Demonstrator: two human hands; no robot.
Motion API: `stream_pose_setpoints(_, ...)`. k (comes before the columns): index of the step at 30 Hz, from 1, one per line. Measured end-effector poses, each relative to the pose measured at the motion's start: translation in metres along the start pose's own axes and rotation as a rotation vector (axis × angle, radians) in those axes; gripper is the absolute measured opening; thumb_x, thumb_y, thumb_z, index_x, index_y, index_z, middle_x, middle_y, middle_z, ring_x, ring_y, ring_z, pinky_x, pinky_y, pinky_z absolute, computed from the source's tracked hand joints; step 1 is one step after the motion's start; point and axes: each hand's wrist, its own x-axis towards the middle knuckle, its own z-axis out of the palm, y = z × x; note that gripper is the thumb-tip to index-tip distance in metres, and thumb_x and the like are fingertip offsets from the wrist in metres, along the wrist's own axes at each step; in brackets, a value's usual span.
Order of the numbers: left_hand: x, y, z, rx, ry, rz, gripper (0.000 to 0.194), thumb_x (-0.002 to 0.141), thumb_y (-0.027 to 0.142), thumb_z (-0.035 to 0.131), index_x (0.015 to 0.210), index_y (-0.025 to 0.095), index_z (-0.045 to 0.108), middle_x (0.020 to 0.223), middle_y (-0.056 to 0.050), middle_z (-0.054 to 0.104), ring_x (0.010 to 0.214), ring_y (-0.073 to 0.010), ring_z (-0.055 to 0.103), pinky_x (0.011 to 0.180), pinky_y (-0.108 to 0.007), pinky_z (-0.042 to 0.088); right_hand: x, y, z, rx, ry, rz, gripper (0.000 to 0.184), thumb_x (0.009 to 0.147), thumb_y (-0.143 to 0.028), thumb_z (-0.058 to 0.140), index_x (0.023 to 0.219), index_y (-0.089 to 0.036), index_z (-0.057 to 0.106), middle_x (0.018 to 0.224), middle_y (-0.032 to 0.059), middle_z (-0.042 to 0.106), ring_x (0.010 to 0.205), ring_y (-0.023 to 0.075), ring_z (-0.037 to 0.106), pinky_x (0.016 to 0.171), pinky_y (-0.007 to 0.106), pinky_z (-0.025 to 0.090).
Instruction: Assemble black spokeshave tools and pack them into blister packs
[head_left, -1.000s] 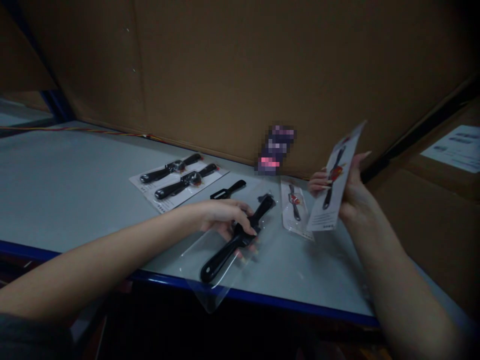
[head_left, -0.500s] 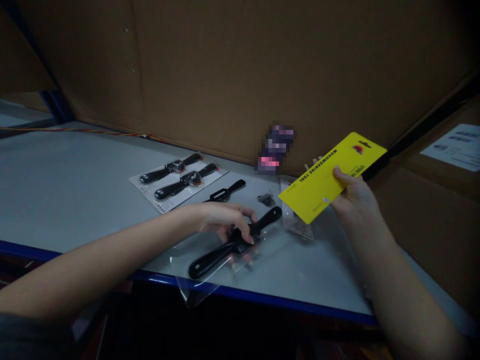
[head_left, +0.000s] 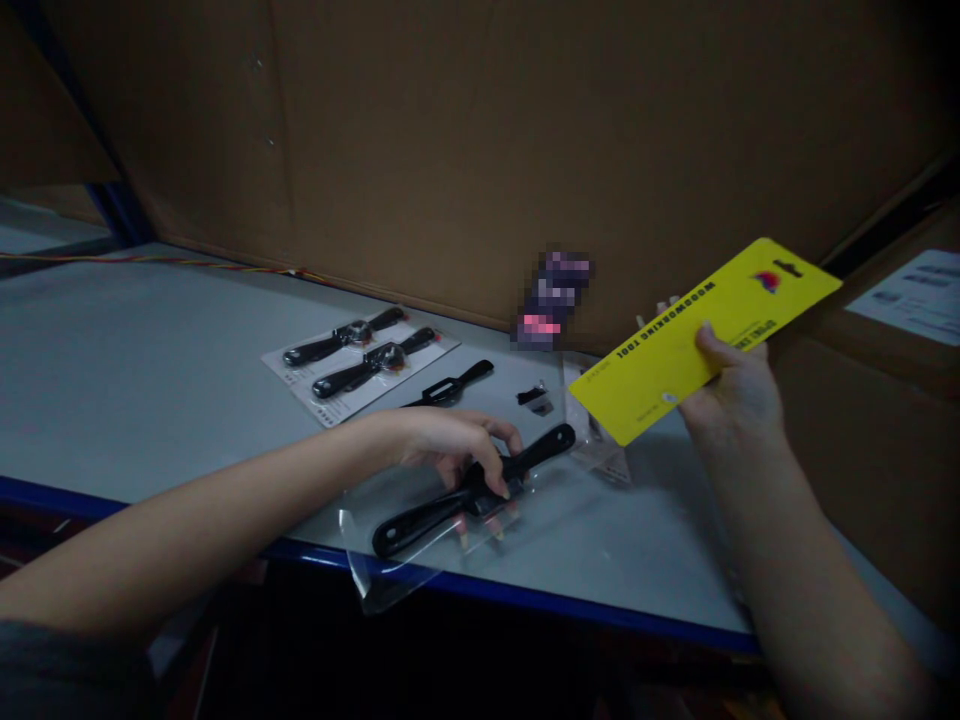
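My left hand (head_left: 469,450) is closed round the middle of a black spokeshave (head_left: 420,525), just above the table's front edge. Clear plastic packaging (head_left: 367,580) is held along with it, and some of my fingertips show through the film. In my right hand (head_left: 731,385), higher up at the right, is a yellow backing card (head_left: 675,345) printed "WOODWORKING TOOL", my thumb pressed on its face. Past my left hand lie a black spokeshave body (head_left: 454,388) and a small dark part (head_left: 534,398). A clear packet (head_left: 611,455) sits partly under the card.
Two packaged spokeshaves on white cards (head_left: 360,360) lie at the back left of the grey table (head_left: 150,400). Cardboard walls (head_left: 420,150) rise behind and at the right. A blurred-out phone-like object (head_left: 551,300) leans at the back. A blue edge (head_left: 510,595) runs along the front.
My right hand has moved the yellow card to the right and slightly up, away from the spokeshave. My left hand keeps its hold, the spokeshave shifting only slightly.
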Motion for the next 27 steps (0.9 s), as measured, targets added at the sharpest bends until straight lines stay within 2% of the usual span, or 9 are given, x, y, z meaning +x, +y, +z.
stream_pose_setpoints(4, 0.0, 0.001, -0.001, 0.016, 0.026, 0.001, 0.038, 0.058, 0.011, 0.066, 0.091, 0.021, 0.049, 0.086, -0.004, 0.064, 0.064, -0.0243, 0.068, 0.062, -0.052, 0.055, -0.002, 0.001, 0.001, 0.051, -0.094, 0.014, 0.039, 0.071, 0.003, 0.053, 0.104, -0.018, 0.056, 0.111, 0.0104, 0.065, 0.099, 0.0232, 0.066, 0.09, 0.048, 0.05)
stream_pose_setpoints(9, 0.0, 0.003, 0.0, 0.018, -0.003, -0.026, 0.038, 0.057, 0.01, 0.066, 0.089, 0.021, 0.05, 0.083, -0.002, 0.062, 0.061, -0.0228, 0.067, 0.054, -0.044, 0.056, -0.004, 0.002, 0.003, -0.006, -0.138, -0.01, 0.036, 0.075, 0.001, 0.049, 0.103, -0.022, 0.056, 0.105, 0.0034, 0.068, 0.098, 0.0189, 0.066, 0.092, 0.049, 0.049)
stream_pose_setpoints(13, -0.003, 0.004, 0.001, 0.025, 0.002, -0.013, 0.037, 0.057, 0.009, 0.065, 0.089, 0.021, 0.05, 0.087, -0.003, 0.063, 0.06, -0.021, 0.066, 0.051, -0.04, 0.056, -0.006, 0.002, 0.004, -0.038, -0.103, -0.059, 0.034, 0.077, 0.0, 0.048, 0.101, -0.024, 0.056, 0.102, -0.0031, 0.068, 0.097, 0.0138, 0.067, 0.096, 0.045, 0.048)
stream_pose_setpoints(18, -0.005, 0.007, 0.003, 0.048, 0.012, -0.007, 0.037, 0.056, 0.01, 0.064, 0.089, 0.02, 0.051, 0.085, -0.004, 0.063, 0.059, -0.02, 0.066, 0.048, -0.034, 0.054, -0.009, 0.003, 0.007, 0.032, -0.095, -0.096, 0.031, 0.077, -0.002, 0.049, 0.102, -0.02, 0.055, 0.096, 0.0006, 0.069, 0.091, 0.0152, 0.068, 0.095, 0.042, 0.049)
stream_pose_setpoints(22, -0.005, 0.007, 0.003, 0.055, 0.02, 0.007, 0.038, 0.056, 0.01, 0.064, 0.09, 0.02, 0.051, 0.082, -0.003, 0.064, 0.057, -0.0194, 0.065, 0.05, -0.036, 0.054, -0.012, 0.006, 0.008, 0.071, -0.129, -0.099, 0.033, 0.079, -0.003, 0.047, 0.107, -0.021, 0.054, 0.098, 0.0003, 0.069, 0.093, 0.0151, 0.067, 0.097, 0.042, 0.048)
stream_pose_setpoints(27, -0.005, 0.007, 0.002, 0.057, 0.052, 0.011, 0.036, 0.057, 0.011, 0.064, 0.088, 0.021, 0.048, 0.083, -0.002, 0.063, 0.057, -0.0194, 0.065, 0.052, -0.037, 0.055, -0.014, 0.009, 0.008, 0.085, -0.08, -0.075, 0.035, 0.081, -0.003, 0.046, 0.11, -0.021, 0.052, 0.101, 0.0014, 0.068, 0.096, 0.0154, 0.066, 0.096, 0.042, 0.048)
